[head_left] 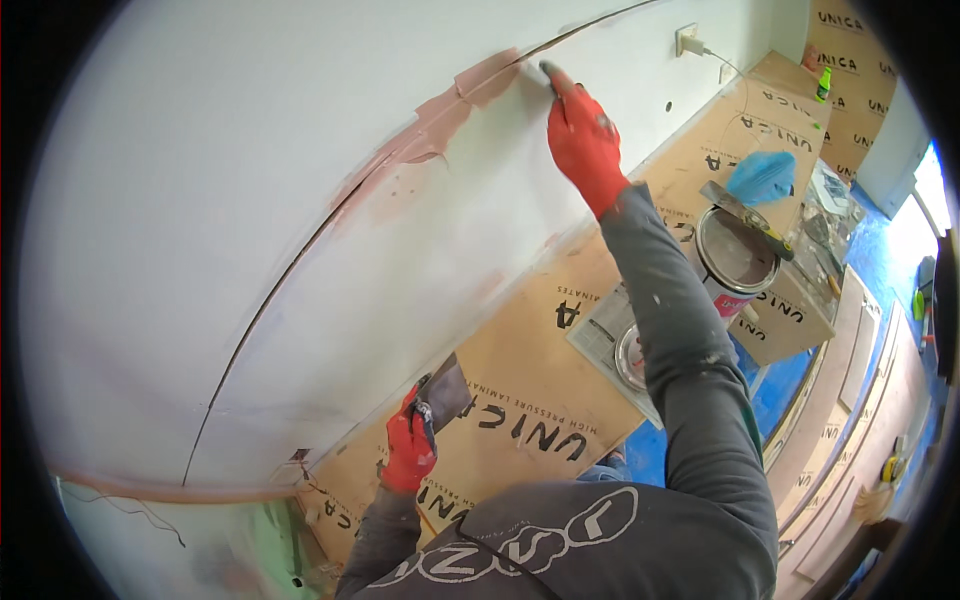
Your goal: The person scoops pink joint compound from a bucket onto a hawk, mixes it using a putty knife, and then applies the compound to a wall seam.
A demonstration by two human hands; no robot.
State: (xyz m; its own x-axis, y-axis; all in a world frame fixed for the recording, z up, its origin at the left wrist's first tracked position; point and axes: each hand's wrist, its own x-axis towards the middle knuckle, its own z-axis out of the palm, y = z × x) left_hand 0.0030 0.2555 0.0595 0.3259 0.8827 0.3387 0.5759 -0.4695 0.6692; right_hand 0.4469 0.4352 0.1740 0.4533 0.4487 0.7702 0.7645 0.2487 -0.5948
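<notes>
My right hand (585,140), in a red glove with a grey-smeared fingertip, reaches up to the white wall (480,220). Its index finger stretches out just below a long crack (285,270); nothing shows in this hand, and whether the fingertip touches the wall I cannot tell. Pinkish filler (440,125) is spread along the crack's upper part, ragged at its edges. Lower down, my left hand (410,440), also red-gloved, is closed around a putty knife (447,393) with a broad dark blade, held close to the wall's foot. Its handle is mostly hidden by the fingers.
Printed brown boards (530,390) cover the surface along the wall. On the right stand an open can of filler (735,255) with a scraper (750,220) across its rim, a lid (630,357) and a blue crumpled bag (762,178). A plugged-in cable (690,42) hangs farther back.
</notes>
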